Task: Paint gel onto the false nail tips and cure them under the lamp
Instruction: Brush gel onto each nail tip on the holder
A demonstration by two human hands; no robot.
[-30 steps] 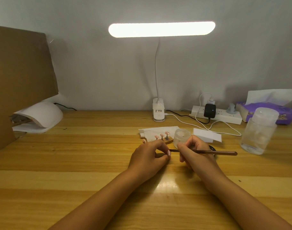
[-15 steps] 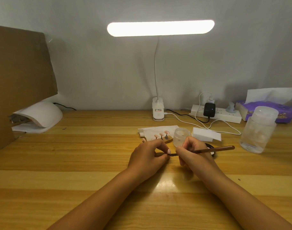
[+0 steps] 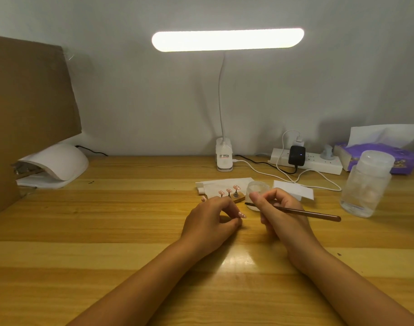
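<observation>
My left hand [image 3: 210, 220] rests on the wooden desk and pinches a pink false nail tip [image 3: 241, 215] between thumb and fingers. My right hand [image 3: 281, 212] holds a brown brush [image 3: 319, 214] like a pen, its dark bristle end pointing left, a little above and to the right of the tip. Several pink nail tips on small stands [image 3: 229, 191] sit on a wooden holder just behind my left hand. A small frosted gel jar [image 3: 257, 187] stands behind my right hand. The white curing lamp [image 3: 60, 161] is at the far left.
A clip-on desk light [image 3: 227, 40] shines overhead from its base [image 3: 224, 158]. White paper [image 3: 293, 188] lies by the jar. A clear plastic bottle [image 3: 366, 184], a power strip [image 3: 307, 161] with cables and a purple tissue pack [image 3: 377, 154] stand at the right. Cardboard [image 3: 29, 95] leans at the left.
The brush tip has pulled away from the nail tip, up and to the right, leaving a gap between my hands. My left hand stays put with the nail tip.
</observation>
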